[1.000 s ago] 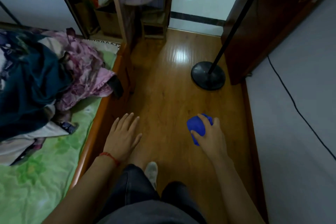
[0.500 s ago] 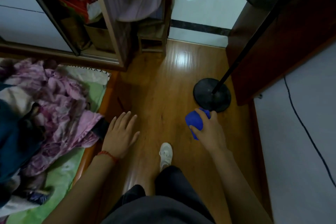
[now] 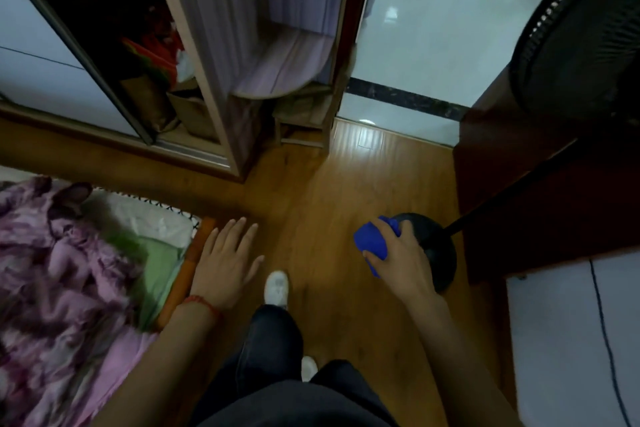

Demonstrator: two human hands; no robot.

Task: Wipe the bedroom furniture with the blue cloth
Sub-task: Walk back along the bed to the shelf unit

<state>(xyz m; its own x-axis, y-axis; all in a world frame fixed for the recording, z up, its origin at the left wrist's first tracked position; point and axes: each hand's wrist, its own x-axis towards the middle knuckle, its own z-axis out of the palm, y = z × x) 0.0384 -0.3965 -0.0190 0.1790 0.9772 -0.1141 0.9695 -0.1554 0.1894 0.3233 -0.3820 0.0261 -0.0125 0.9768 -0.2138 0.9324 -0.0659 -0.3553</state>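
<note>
My right hand (image 3: 398, 258) is closed around a bunched blue cloth (image 3: 372, 243), held in the air above the wooden floor in front of the fan's base. My left hand (image 3: 225, 262) is open with fingers spread, palm down, hanging over the orange-brown wooden edge of the bed (image 3: 185, 274) and holding nothing. The wardrobe (image 3: 207, 80) with an open sliding door stands ahead on the left. A dark wooden cabinet (image 3: 519, 184) stands on the right.
A black standing fan has its round base (image 3: 438, 253) on the floor under my right hand, its pole slanting up to the head (image 3: 581, 45). Purple bedding (image 3: 59, 270) lies on the bed. A doorway (image 3: 433, 28) to a tiled room lies ahead. My legs and white shoes are below.
I have walked forward along the bed toward the wardrobe and doorway. The fan base is now right under my right hand. Both hands keep their pose, cloth still gripped.
</note>
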